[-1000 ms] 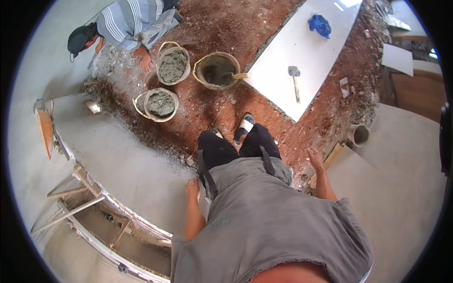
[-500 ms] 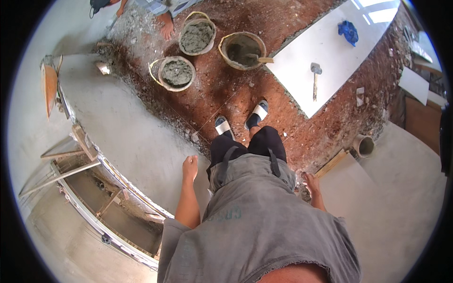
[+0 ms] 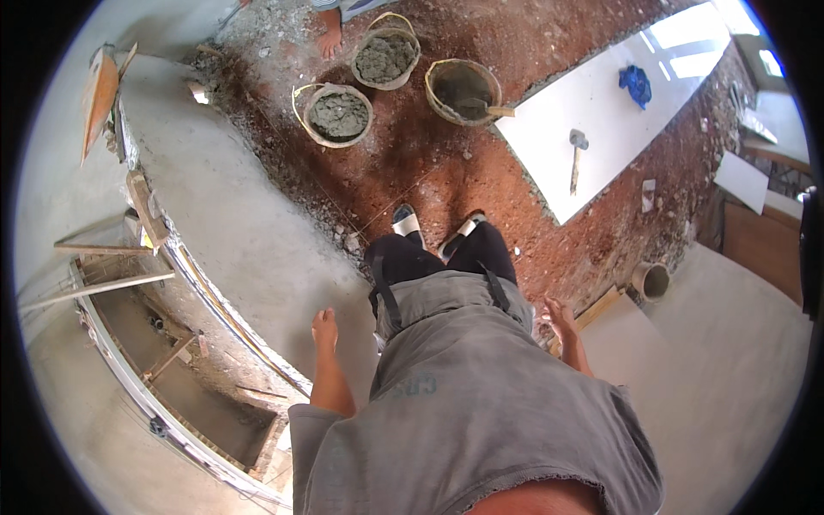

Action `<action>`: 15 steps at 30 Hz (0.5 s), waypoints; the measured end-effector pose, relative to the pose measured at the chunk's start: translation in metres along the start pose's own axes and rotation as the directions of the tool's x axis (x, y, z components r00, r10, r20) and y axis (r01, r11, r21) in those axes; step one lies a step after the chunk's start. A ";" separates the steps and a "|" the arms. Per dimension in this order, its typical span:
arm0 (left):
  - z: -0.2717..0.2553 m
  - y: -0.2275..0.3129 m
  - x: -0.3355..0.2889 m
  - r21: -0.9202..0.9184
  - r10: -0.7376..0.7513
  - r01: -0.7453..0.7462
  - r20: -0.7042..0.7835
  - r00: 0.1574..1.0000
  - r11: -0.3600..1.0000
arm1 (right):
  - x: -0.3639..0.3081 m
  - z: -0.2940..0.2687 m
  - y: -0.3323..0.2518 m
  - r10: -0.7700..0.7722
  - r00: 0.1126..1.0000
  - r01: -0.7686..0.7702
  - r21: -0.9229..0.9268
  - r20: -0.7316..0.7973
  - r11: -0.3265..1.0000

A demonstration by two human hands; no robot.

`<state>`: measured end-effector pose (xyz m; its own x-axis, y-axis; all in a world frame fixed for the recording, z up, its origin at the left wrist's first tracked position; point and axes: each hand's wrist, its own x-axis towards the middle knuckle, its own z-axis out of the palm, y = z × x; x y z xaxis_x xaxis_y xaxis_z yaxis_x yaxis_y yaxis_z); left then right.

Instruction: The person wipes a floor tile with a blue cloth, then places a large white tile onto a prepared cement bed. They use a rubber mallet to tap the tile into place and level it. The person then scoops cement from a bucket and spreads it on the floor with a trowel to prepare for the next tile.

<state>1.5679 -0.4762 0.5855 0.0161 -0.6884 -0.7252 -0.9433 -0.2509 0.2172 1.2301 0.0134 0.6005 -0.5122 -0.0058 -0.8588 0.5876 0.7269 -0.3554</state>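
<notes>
I stand on reddish soil with both arms hanging at my sides. My left hand (image 3: pixel 324 330) is loosely curled in over the grey wall surface, and nothing shows in it. On the other side, my right hand (image 3: pixel 561 319) has its fingers stretched and apart, holding nothing, near a wooden strip (image 3: pixel 599 307). Ahead of my feet stand two buckets of wet grey mortar, one nearer (image 3: pixel 338 117) and one farther (image 3: pixel 386 60). A third bucket (image 3: pixel 463 93) beside them holds less mortar and a wooden-handled tool (image 3: pixel 498 112).
Large white tiles (image 3: pixel 549 146) lie at the right, bearing a mallet (image 3: pixel 576 163) and a crumpled blue bag (image 3: pixel 635 87). A short pipe (image 3: pixel 651 281) stands near the right wall. Wooden boards (image 3: pixel 146 206) frame an opening at left. Another person's hand (image 3: pixel 330 43) rests on the far soil.
The view has shifted: buckets sit farther right, and the other person is mostly out of the picture. My feet have moved. My left hand hangs lower and farther left.
</notes>
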 end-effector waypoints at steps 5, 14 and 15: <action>0.053 -0.004 -0.031 -0.082 -0.078 0.084 0.077 0.994 0.993 | 0.020 -0.055 0.028 0.069 0.987 -0.070 -0.003 -0.146 0.998; 0.050 0.039 0.014 0.105 0.189 -0.206 0.152 0.970 0.973 | -0.021 -0.033 0.056 0.149 0.973 -0.128 0.124 -0.174 0.984; 0.036 0.046 0.021 0.097 0.195 -0.208 0.126 0.973 0.973 | -0.021 -0.022 0.059 0.145 0.976 -0.127 0.120 -0.163 0.985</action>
<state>1.5128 -0.4776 0.5563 -0.2101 -0.6324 -0.7456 -0.9538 -0.0351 0.2985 1.2620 0.0717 0.6056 -0.5163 0.2118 -0.8298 0.7189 0.6338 -0.2855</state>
